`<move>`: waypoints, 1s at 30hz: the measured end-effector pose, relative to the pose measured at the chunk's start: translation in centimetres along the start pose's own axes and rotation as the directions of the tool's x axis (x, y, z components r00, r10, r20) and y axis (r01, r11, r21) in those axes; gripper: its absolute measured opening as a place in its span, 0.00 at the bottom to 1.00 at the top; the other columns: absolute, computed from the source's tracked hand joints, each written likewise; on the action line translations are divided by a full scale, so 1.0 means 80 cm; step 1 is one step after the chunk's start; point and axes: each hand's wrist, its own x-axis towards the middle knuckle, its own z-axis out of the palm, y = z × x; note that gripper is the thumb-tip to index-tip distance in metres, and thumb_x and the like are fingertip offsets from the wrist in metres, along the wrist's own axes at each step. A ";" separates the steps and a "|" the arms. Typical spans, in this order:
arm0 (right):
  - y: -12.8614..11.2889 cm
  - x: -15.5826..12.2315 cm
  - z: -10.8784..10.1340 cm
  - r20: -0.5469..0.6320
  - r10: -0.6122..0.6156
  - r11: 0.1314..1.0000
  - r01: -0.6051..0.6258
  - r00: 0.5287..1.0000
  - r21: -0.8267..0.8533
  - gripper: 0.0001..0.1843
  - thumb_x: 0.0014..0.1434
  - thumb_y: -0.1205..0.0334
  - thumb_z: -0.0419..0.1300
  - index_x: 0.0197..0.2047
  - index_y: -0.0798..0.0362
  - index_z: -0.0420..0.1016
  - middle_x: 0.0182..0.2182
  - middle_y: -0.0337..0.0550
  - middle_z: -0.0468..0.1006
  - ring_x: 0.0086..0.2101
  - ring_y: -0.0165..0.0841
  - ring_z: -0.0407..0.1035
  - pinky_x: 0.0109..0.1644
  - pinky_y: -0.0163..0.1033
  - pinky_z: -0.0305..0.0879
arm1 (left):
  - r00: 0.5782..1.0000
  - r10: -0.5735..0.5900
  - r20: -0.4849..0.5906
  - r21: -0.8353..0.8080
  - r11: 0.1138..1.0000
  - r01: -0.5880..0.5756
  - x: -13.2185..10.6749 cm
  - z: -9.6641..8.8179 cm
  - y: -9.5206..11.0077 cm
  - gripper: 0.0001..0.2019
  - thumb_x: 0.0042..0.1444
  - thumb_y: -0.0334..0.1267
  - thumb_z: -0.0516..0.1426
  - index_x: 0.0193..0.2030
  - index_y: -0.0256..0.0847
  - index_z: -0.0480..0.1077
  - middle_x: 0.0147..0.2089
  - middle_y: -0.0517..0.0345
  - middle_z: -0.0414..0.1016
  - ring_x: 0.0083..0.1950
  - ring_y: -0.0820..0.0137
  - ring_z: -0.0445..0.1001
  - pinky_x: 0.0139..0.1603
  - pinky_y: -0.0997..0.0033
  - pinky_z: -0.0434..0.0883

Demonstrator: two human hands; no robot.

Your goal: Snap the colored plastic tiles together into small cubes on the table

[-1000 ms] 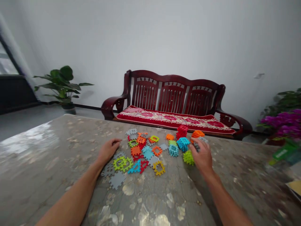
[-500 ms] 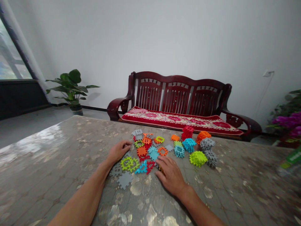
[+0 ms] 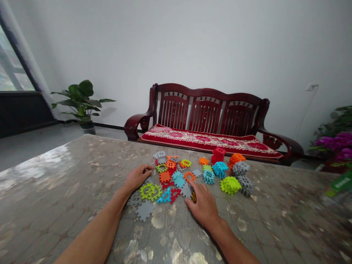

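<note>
Interlocking plastic building pieces lie between my hands. My left hand (image 3: 139,177) rests on the table at their left edge, fingers loosely bent and apart from the thumb, holding nothing I can see. Nearest it are a lime piece (image 3: 161,168) and joined lime frames (image 3: 150,191). My right hand (image 3: 204,205) is curled on the right side, with a small dark-yellow piece (image 3: 194,197) partly showing under its fingers. Beside its fingertips lie a grey square (image 3: 186,190), a light-blue square (image 3: 178,179) and an orange frame (image 3: 189,177). A blue triangle (image 3: 165,196) and a red triangle (image 3: 175,195) lie nearby.
Stacks sorted by colour stand at the right: red (image 3: 218,156), blue (image 3: 220,169), lime (image 3: 230,185), orange (image 3: 237,159) and grey (image 3: 244,184). A green-labelled clear item (image 3: 339,185) is at the far right. Behind the table (image 3: 90,176) is a wooden bench (image 3: 205,113).
My right hand has shifted slightly right, uncovering the grey square beside the light-blue one. The dark-yellow piece has moved with it. My left hand has stayed about where it was.
</note>
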 end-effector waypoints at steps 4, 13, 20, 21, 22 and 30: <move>0.004 0.002 0.004 0.005 0.014 1.000 -0.014 1.000 -0.012 0.28 0.55 0.67 0.59 0.60 0.51 0.69 0.53 0.47 0.76 0.53 0.43 0.68 0.59 0.48 0.62 | 0.996 0.085 0.027 -0.080 0.993 -0.082 0.000 0.002 0.001 0.16 0.55 0.45 0.53 0.44 0.44 0.78 0.41 0.58 0.82 0.42 0.64 0.77 0.43 0.68 0.69; 0.006 0.000 0.003 -0.002 0.018 1.000 -0.018 1.000 -0.012 0.28 0.54 0.67 0.58 0.59 0.51 0.70 0.54 0.47 0.76 0.54 0.42 0.68 0.60 0.48 0.61 | 0.977 0.198 0.074 -0.063 0.979 -0.194 -0.014 0.008 0.034 0.23 0.48 0.54 0.62 0.47 0.42 0.77 0.42 0.55 0.81 0.39 0.63 0.76 0.41 0.66 0.70; 0.006 0.000 0.003 0.022 0.009 1.000 -0.009 1.000 -0.018 0.24 0.55 0.68 0.59 0.56 0.50 0.73 0.54 0.45 0.76 0.55 0.40 0.67 0.61 0.45 0.60 | 0.950 0.289 0.121 0.049 0.954 -0.296 -0.017 0.013 0.044 0.30 0.44 0.56 0.65 0.52 0.44 0.75 0.49 0.52 0.80 0.46 0.60 0.76 0.46 0.66 0.69; 0.006 0.000 0.003 0.026 0.007 1.000 -0.006 1.000 -0.017 0.23 0.55 0.68 0.59 0.56 0.50 0.73 0.54 0.45 0.76 0.55 0.40 0.67 0.61 0.45 0.59 | 0.949 0.286 0.131 0.049 0.954 -0.294 -0.017 0.013 0.044 0.29 0.44 0.55 0.65 0.52 0.43 0.75 0.48 0.53 0.80 0.46 0.60 0.76 0.45 0.67 0.69; 0.006 0.000 0.003 0.031 0.002 1.000 -0.002 1.000 -0.016 0.23 0.55 0.68 0.59 0.56 0.50 0.73 0.54 0.45 0.76 0.54 0.40 0.66 0.61 0.45 0.59 | 0.948 0.286 0.142 0.047 0.954 -0.295 -0.017 0.013 0.045 0.27 0.45 0.53 0.64 0.51 0.43 0.75 0.48 0.53 0.80 0.45 0.61 0.76 0.44 0.67 0.69; 0.007 -0.001 0.003 0.028 -0.026 1.000 0.026 0.999 0.004 0.23 0.55 0.69 0.58 0.54 0.48 0.74 0.53 0.44 0.76 0.53 0.40 0.67 0.60 0.47 0.61 | 0.948 0.262 0.183 0.048 0.960 -0.275 -0.022 0.005 0.055 0.15 0.47 0.46 0.60 0.40 0.42 0.73 0.36 0.60 0.77 0.36 0.66 0.73 0.36 0.71 0.64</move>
